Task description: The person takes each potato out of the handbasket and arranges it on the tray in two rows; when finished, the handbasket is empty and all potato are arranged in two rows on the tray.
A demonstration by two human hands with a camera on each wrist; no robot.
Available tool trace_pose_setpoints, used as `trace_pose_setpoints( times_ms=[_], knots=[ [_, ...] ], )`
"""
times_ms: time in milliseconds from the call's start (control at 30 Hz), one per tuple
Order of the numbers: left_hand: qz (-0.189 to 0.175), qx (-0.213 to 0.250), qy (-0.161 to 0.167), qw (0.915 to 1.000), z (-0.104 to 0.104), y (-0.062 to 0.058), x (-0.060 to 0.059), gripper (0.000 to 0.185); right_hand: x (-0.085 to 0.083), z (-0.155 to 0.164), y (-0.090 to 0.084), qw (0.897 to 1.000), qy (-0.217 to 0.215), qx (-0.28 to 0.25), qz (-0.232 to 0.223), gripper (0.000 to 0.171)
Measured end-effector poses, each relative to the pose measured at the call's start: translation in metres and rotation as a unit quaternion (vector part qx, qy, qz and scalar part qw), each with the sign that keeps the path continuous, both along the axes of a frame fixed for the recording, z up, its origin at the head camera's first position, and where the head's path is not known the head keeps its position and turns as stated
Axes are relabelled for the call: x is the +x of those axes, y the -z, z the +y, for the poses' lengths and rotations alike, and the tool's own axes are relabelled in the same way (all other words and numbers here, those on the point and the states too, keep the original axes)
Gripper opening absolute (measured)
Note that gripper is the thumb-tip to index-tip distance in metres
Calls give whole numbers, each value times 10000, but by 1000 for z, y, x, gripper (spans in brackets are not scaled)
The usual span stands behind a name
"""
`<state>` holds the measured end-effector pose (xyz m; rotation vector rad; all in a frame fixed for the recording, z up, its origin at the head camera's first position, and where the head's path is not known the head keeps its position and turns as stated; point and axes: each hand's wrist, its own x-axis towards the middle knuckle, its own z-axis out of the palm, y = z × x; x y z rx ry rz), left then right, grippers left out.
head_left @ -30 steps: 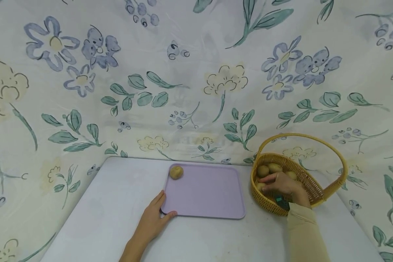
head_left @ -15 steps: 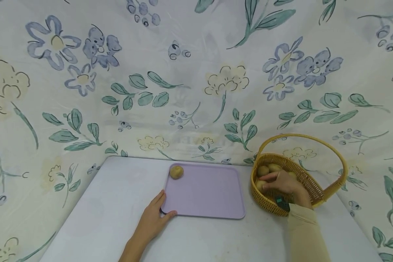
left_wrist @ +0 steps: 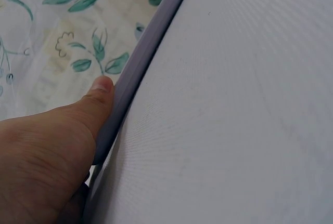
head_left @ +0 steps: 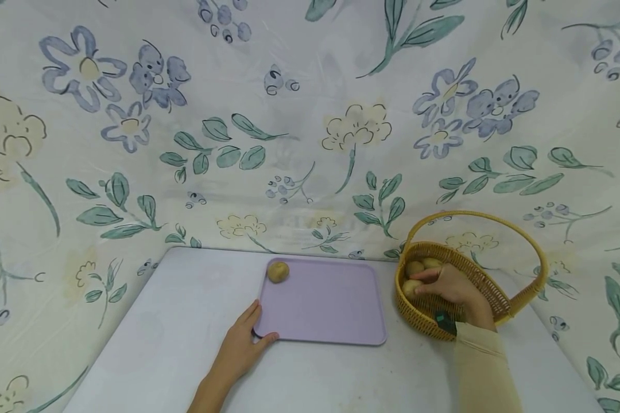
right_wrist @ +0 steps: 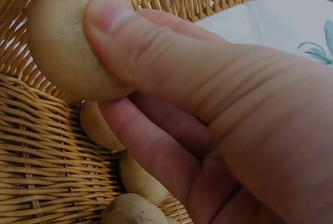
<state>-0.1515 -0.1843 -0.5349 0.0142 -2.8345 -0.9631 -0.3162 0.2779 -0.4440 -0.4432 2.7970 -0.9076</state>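
In the head view, my right hand [head_left: 446, 284] reaches into the wicker basket [head_left: 418, 324] and pinches a potato [head_left: 410, 289] near its left wall. The right wrist view has the thumb on this potato's [right_wrist: 60, 42] near side and fingers beneath and behind it. More potatoes [right_wrist: 138, 174] lie lower in the basket. My left hand [head_left: 243, 344] rests at the near left corner of the lilac tray [head_left: 322, 304], fingers straight along the left side and thumb on the front rim. The left wrist view places the thumb against the tray's rim [left_wrist: 132, 70]; the other fingers are mostly hidden.
One potato [head_left: 278, 271] sits in the tray's far left corner. The basket's tall handle [head_left: 475, 213] arches over its right part. Both containers stand on a white table [head_left: 310, 378], with a flower-patterned sheet [head_left: 299, 143] behind it.
My right fingers have shifted slightly with the pinched potato, which shows more fully now. The left hand and the tray have stayed in place.
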Motion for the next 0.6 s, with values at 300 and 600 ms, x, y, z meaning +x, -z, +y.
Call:
trace_pose_setpoints(
  times_ms=[300, 600],
  knots=[
    [-6, -14, 0, 10000, 0, -2, 1, 88, 5, -3, -10, 9995, 5, -313, 57, 42],
    [-94, 13, -2, 10000, 1, -3, 2, 87, 5, -10, -24, 9991, 159, -389, -108, 49]
  ],
)
